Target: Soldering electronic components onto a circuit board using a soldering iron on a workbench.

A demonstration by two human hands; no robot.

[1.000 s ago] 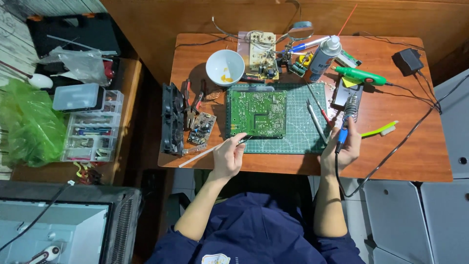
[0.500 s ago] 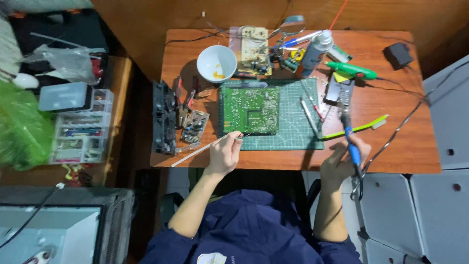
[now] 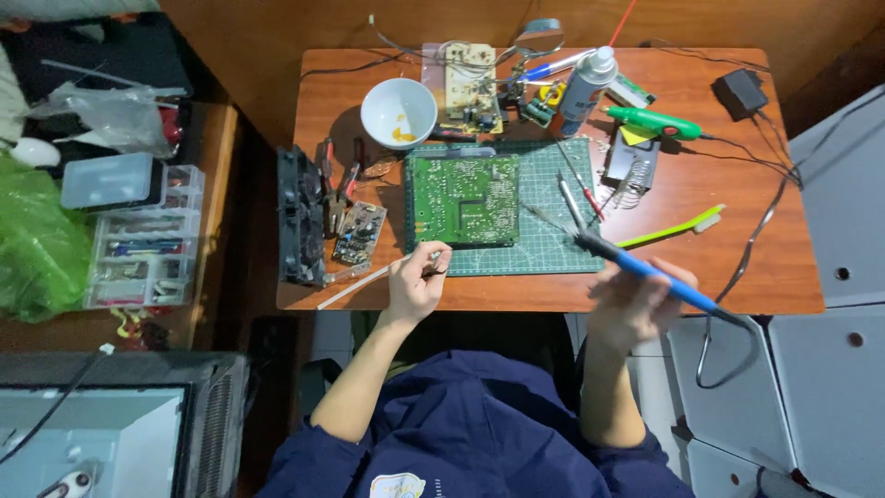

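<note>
At lower right of centre, one blue-handled soldering iron (image 3: 645,269) is gripped in the right hand (image 3: 636,304), fingers closed round its handle, tip over the green cutting mat (image 3: 553,244). One thin white stick (image 3: 369,279) is pinched in the left hand (image 3: 417,281) at the desk (image 3: 737,267) edge. One green circuit board (image 3: 464,199) is laid on the mat; one white bowl (image 3: 398,112) and one green glue gun (image 3: 653,122) are seen higher up.

Three circuit boards: one large green (image 3: 463,199), one beige (image 3: 469,85), one small (image 3: 359,232); one white bowl (image 3: 398,112).
</note>
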